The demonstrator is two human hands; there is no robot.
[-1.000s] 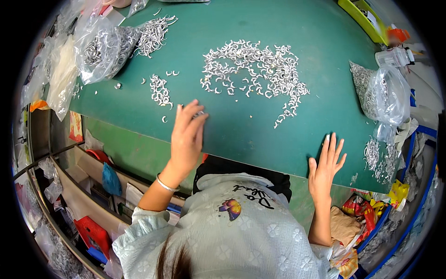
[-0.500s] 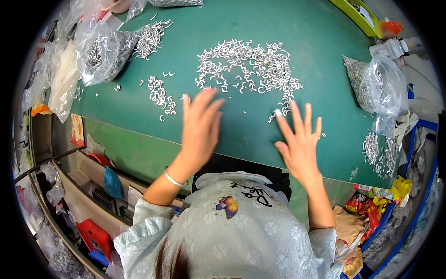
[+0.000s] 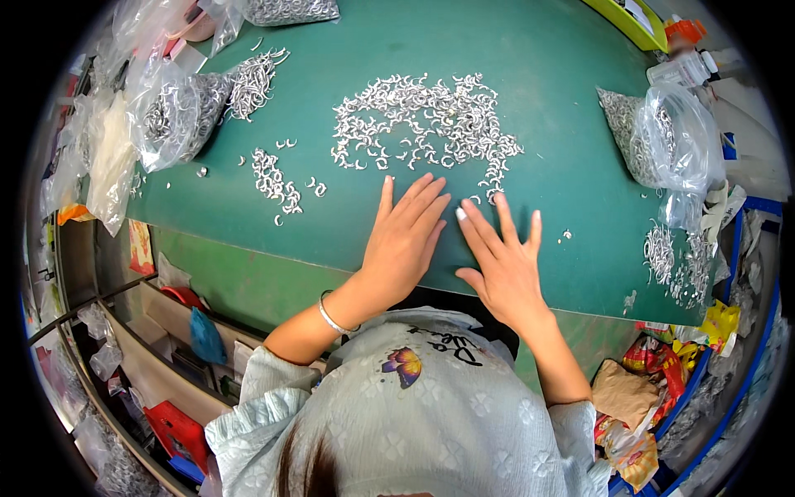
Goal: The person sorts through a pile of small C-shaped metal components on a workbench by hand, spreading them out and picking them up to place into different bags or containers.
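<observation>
Both hands rest with fingers spread along the near side of a green tabletop. My left hand [image 3: 404,240] lies just below the main spread of small silver crescent-shaped pieces [image 3: 468,116], holding nothing that I can see. Close beside it on the right, my right hand [image 3: 507,273] has its fingertips next to the tail of that spread; a white cover or tip shows on one finger. A smaller cluster of the same crescents [image 3: 269,178] sits left of my left hand, with a couple of stray ones between.
Farther left, a clear bag of silver pieces [image 3: 178,120] lies with longer curved pieces [image 3: 255,83] by its mouth. At right are another filled bag [image 3: 629,132] and small heaps [image 3: 660,253] near the table edge. A yellow-green tray [image 3: 633,21] is at the far right corner.
My left hand has moved right, closer to my right hand, and its blur is gone. A couple of crescents lie uncovered where it was. The whole view has shifted slightly.
</observation>
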